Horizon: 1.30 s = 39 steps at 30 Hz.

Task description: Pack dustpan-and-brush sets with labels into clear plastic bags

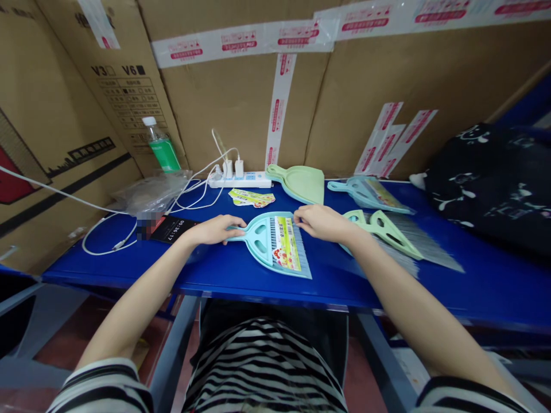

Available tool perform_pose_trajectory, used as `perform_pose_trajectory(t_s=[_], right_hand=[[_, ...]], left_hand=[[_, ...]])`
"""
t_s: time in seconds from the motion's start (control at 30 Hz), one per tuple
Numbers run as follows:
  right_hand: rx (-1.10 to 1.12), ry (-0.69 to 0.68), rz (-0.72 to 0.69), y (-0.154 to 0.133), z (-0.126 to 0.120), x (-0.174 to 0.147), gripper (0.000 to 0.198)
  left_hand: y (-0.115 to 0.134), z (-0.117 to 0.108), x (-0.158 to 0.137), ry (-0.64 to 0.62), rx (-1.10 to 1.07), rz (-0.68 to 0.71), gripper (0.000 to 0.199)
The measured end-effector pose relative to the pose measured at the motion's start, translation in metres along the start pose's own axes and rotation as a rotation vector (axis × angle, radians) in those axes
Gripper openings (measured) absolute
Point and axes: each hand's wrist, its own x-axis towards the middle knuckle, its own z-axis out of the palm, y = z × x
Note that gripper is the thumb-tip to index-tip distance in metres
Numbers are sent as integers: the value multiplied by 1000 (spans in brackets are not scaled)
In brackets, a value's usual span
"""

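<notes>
A light-blue dustpan with a matching hand brush (pixel 259 248) nested in it lies on the blue table in front of me. A yellow-green printed label card (pixel 287 244) rests over the grey bristles. My left hand (pixel 218 229) is closed around the handle end at the left. My right hand (pixel 317 222) is closed, its fingertips pinched at the dustpan's upper right edge beside the label's top corner. What sits between those fingertips is hidden.
Behind are a green dustpan (pixel 305 182), more label cards (pixel 252 198) and a power strip (pixel 253 179) with white cables. To the right lie a bagged blue set (pixel 372 193), a green brush (pixel 396 236) and a black patterned bag (pixel 495 195). A phone (pixel 174 229) and bottle (pixel 163 150) stand left.
</notes>
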Motion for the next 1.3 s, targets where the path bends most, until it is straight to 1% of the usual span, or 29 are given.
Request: perform_pose_trajectory(t_s=[0.13,0.33,0.4,0.5,0.6,0.67,0.83,1.0,1.13,1.3], right_hand=[[-5,-6,-2,1,-2,-2,20],[27,-53,89,4,-9,-7,21],[58,-40,105,5,-9,-7,20],[70,-31,78,5,-5,-4,19],[48,-20,49,2,0,-1,17],[33,-12,44,0,1,1,19],[-8,-1,41,1,-1,0,20],[-29,37,101,6,-7,-5,23],[8,61,142,8,-10,-7,25],[18,94,87,10,-2,-2,33]], left_hand=[[1,0,0,4,1,-2,30],[2,-1,0,-6,11,-12,30],[1,-1,0,-5,10,-4,29],[1,-1,0,-5,8,10,29],[0,-1,0,-9,8,22,29],[0,-1,0,-10,4,26,29],[-2,-1,1,-20,-6,21,30],[-5,0,0,-24,-7,31,35],[-2,-1,-1,-22,-19,11,36],[3,0,-2,-66,-59,39,35]])
